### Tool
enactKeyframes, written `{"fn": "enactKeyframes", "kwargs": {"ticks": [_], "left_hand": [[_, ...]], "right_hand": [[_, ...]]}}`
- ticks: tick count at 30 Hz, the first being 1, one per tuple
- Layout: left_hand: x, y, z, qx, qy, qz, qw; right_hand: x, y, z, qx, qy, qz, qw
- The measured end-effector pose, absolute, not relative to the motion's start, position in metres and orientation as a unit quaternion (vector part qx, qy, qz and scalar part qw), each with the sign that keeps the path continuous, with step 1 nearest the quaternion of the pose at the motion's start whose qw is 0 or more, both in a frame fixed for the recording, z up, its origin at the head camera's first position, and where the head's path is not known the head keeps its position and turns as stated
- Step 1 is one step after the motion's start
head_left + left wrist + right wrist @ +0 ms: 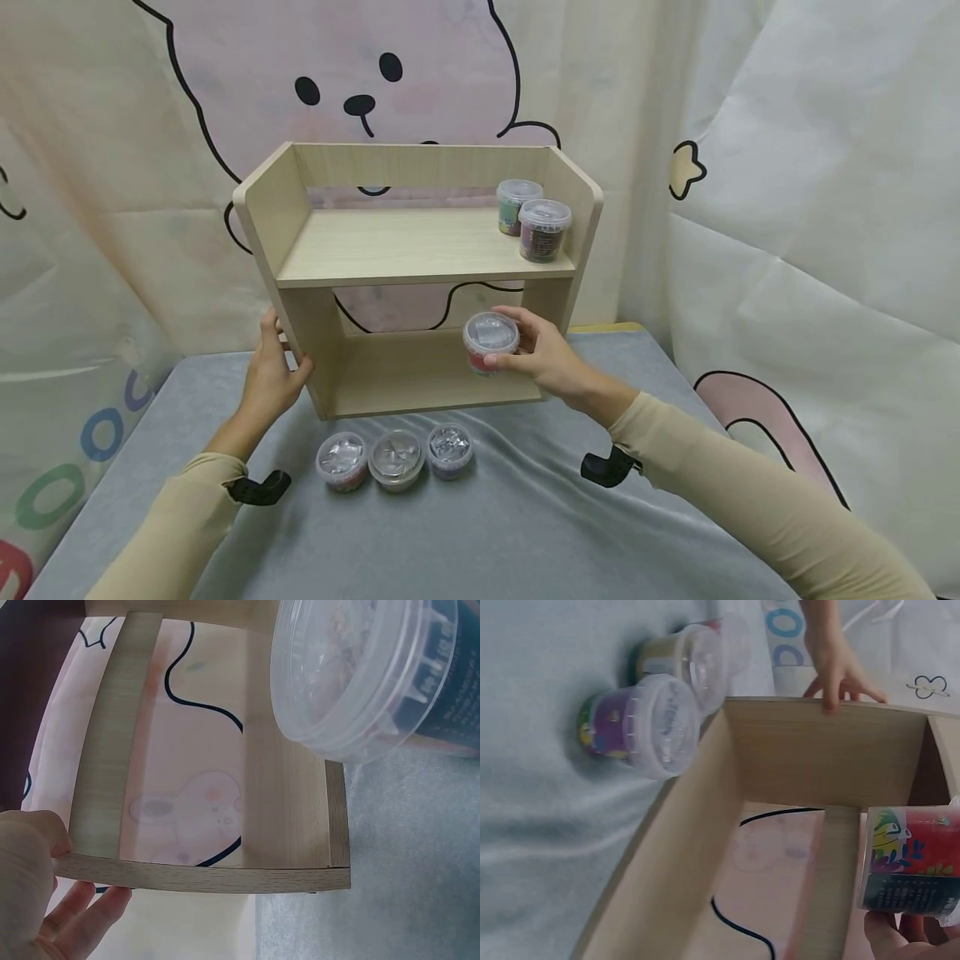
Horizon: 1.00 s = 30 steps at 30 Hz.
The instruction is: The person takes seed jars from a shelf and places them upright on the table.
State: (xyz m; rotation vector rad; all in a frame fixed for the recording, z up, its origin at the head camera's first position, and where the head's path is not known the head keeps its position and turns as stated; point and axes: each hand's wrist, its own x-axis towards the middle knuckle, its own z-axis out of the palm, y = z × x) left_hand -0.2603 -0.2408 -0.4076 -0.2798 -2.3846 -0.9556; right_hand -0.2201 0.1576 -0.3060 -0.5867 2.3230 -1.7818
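Note:
A two-tier light wooden shelf (397, 242) stands on the cloth. My left hand (272, 371) grips its left side panel, thumb on the inner side and fingers outside, as the left wrist view shows. In my right hand (546, 354) I hold a small plastic tub (491, 332) with a clear lid and a red label (926, 851), in front of the lower compartment near its right side. Three lidded tubs stand in a row before the shelf: a left one (342, 461), a middle one (396, 459) and a purple-labelled one (615, 724) on the right.
On the upper tier, at the right end, are a green-labelled tub (510, 215) and a dark-labelled tub (543, 239). Grey-blue cloth (525, 533) covers the table. A printed curtain (622, 100) hangs behind and at both sides.

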Motion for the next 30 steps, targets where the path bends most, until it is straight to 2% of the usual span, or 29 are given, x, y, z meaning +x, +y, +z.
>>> {"fn": "enactKeyframes", "kwargs": {"ticks": [13,30], "left_hand": [[-0.26,-0.238,-0.406,-0.098,-0.891,-0.36,0.26],[-0.26,-0.24,-0.408,-0.104,-0.886,-0.365,0.266]], "right_hand": [[-0.217,0.167,-0.353,-0.204,0.769,-0.599,0.096],[-0.207,0.175,-0.416,-0.192,0.779,-0.588,0.101]]}}
